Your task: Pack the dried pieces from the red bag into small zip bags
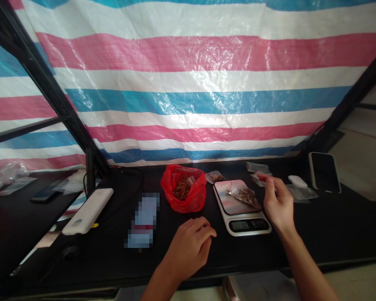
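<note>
A striped tarpaulin [188, 100] in red, white and blue hangs behind a black surface [232, 255], between dark slanting frame posts [47, 92]. On the surface, right of centre, a white digital scale [227, 205] stands with its display towards the person, presumably so it can be read from this side; the figures are too faint to make out. A clear bag of brown dried pieces [242, 195] lies flat across the pan, which seems to let the pan carry it. The red plastic bag [167, 188], just left of the scale, stands with its mouth spread wide, probably to keep the loose brown pieces [181, 190] inside within reach. Behind the scale's left corner lies a smaller filled bag [215, 177].

The right hand [280, 205], beyond the scale's right edge, has its thumb and forefinger brought together and appears to pinch an empty-looking clear bag [257, 179] by its edge. The left hand [191, 246] is poised in front of the red bag, fingers loosely curled; its palm is hidden, so I cannot tell whether it holds anything.

To the right, a white oval object [297, 181] sits by another clear bag [302, 193], perhaps weighing it down, and a phone [325, 172] lies beyond, bounding that side. On the left, a blurred-out phone-like slab [144, 221] and a long white device [87, 211] take up room, with a dark cable [141, 175] trailing behind.
</note>
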`<state>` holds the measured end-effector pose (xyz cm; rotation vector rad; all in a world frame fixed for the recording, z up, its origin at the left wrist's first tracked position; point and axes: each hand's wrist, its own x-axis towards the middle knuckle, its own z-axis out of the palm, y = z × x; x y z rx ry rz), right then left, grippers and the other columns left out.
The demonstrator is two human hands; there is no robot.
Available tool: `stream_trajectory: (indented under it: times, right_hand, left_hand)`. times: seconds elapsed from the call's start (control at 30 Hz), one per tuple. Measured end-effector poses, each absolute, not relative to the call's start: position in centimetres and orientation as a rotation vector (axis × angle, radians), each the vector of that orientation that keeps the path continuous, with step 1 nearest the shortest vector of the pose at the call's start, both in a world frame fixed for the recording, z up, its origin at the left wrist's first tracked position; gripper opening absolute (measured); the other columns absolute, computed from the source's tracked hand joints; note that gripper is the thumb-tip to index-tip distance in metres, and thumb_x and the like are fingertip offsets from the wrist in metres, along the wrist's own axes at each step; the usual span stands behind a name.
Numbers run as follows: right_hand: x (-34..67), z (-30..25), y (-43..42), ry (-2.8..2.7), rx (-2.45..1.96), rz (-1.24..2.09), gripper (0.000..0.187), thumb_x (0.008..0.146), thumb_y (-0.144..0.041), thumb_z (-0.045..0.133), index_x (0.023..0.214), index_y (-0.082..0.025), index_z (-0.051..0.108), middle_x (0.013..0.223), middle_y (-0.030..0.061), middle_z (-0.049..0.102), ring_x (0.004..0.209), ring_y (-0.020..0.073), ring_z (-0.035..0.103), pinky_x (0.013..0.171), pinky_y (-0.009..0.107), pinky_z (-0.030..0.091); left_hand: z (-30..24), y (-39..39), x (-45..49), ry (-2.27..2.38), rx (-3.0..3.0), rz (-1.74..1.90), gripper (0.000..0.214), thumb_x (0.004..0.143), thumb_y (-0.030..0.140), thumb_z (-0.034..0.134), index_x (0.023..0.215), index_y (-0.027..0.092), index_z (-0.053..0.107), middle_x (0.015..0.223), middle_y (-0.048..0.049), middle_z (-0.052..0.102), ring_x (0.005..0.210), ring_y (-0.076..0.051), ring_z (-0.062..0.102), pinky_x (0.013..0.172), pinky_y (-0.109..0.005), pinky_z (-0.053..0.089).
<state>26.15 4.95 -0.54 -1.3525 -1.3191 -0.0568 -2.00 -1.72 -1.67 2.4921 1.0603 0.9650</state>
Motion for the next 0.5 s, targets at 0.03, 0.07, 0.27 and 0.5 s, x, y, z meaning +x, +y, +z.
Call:
stream_trajectory:
  times: [0.03,0.07,0.27,0.5]
  right_hand:
    - [26.0,-0.5,4.8,-1.322,-1.352,-0.067,0.042,0.104,-0.047,0.041,0.101,-0.020,0.072,0.101,0.0115,0.073,0.100,0.0268,0.067,0.093,0.045,0.051]
    - [25.9,-0.4,4.7,-1.331,-1.349,-0.070,0.041,0.104,-0.046,0.041,0.100,-0.020,0.072,0.100,0.0111,0.073,0.098,0.0265,0.067,0.092,0.045,0.050]
    - [25.6,-0.6,4.7,-1.365,-1.357,-0.045,0.039,0.104,-0.044,0.041,0.097,-0.021,0.072,0.097,0.0093,0.072,0.098,0.0259,0.065,0.091,0.043,0.048]
    - [25.6,-0.5,4.5,-1.313,-1.360,-0.072,0.040,0.104,-0.045,0.041,0.095,-0.022,0.071,0.093,0.0090,0.071,0.096,0.0266,0.065,0.090,0.044,0.047]
  left_hand:
    - [-1.6,-1.7,-2.0,1.055,2.491,0.960,0.029,0.090,0.003,0.048,0.094,0.022,0.069,0.090,-0.0017,0.069,0.076,-0.015,0.065,0.073,-0.029,0.051]
    - [-1.6,-1.7,-2.0,1.051,2.489,0.956,0.029,0.091,0.003,0.048,0.094,0.022,0.069,0.090,-0.0019,0.069,0.077,-0.016,0.065,0.073,-0.029,0.052]
    - [-2.0,-0.9,-2.2,1.262,2.499,0.865,0.032,0.090,0.002,0.049,0.106,0.022,0.069,0.112,-0.0068,0.072,0.108,-0.024,0.068,0.094,-0.043,0.058]
    - [-3.1,0.5,-2.1,1.436,2.535,0.712,0.037,0.093,0.004,0.049,0.119,0.021,0.068,0.149,-0.0115,0.059,0.141,-0.027,0.053,0.114,-0.048,0.050]
